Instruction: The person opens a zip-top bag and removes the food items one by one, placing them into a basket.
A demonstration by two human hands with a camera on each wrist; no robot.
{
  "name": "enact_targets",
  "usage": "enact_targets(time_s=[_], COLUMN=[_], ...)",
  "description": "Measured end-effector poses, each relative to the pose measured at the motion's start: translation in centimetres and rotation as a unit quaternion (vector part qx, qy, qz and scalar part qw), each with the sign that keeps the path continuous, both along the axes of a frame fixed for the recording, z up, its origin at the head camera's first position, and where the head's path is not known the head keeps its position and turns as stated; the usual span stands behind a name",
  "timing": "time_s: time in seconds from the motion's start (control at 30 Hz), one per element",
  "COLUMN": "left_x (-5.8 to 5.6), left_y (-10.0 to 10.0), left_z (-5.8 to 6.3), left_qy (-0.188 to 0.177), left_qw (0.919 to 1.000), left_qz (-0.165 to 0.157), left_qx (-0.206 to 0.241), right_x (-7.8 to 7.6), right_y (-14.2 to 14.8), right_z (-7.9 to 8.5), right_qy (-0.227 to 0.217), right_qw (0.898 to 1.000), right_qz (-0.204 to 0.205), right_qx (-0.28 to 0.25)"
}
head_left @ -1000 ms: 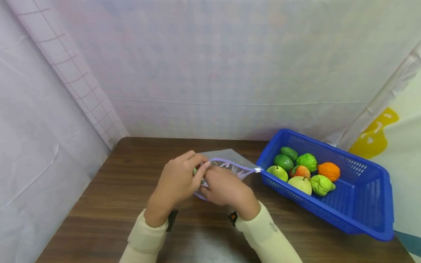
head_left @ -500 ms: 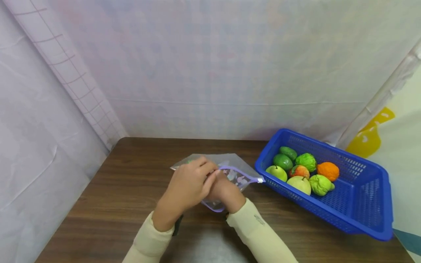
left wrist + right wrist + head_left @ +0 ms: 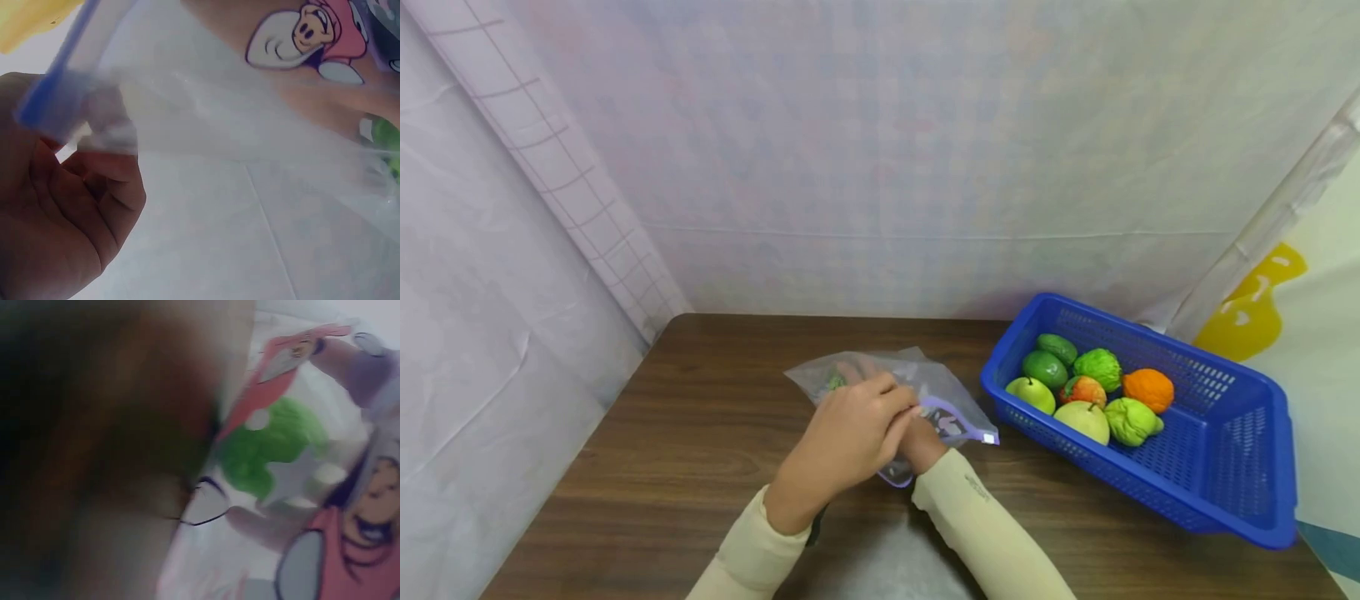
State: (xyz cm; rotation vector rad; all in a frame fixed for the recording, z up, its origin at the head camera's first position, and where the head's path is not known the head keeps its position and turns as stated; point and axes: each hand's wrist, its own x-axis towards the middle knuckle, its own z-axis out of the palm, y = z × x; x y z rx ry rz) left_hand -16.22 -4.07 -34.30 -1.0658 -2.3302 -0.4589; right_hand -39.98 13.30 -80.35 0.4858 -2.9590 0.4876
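A clear zip bag (image 3: 936, 379) with a purple zip edge and cartoon prints lies over the middle of the table. My left hand (image 3: 853, 425) pinches its rim between thumb and fingers. Through the mouth, my right hand (image 3: 922, 443) reaches inside, mostly covered by the left hand and the film. In the right wrist view, its fingers hold a green rounded thing (image 3: 275, 447), seen through the printed film; its exact kind is unclear. The left wrist view also shows part of that green thing at the right edge, beside the right fingers.
On the right stands a blue perforated basket (image 3: 1240, 433) with several fruits: an orange one (image 3: 1148, 391), a yellow-green pear (image 3: 1084, 421) and green ones. The brown wooden table (image 3: 700, 417) meets a pale curtain (image 3: 880, 167) behind.
My right hand has gone deeper into the bag, up to the wrist. My left hand has shifted right and slightly down along with the rim, and the zip slider has dropped lower.
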Motion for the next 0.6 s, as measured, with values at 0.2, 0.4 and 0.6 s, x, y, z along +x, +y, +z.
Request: enact_targets(time_s=[0.2,0.4,0.6], left_x=[0.1,0.1,0.1], left_y=[0.2,0.0,-0.1], left_z=[0.1,0.1,0.2], left_qy=[0.006,-0.002,-0.009], left_qw=[1.0,1.0,1.0], left_qz=[-0.006,-0.003,0.002], left_qx=[-0.002,-0.002,-0.002], right_x=[-1.0,-0.8,-0.2], right_y=[0.7,0.7,0.6], right_z=[-2.3,-1.7,-0.4], right_qy=[0.008,0.01,0.017], right_qw=[1.0,1.0,1.0], right_qz=[-0.004,-0.012,0.009], right_qx=[-0.024,-0.024,-0.009])
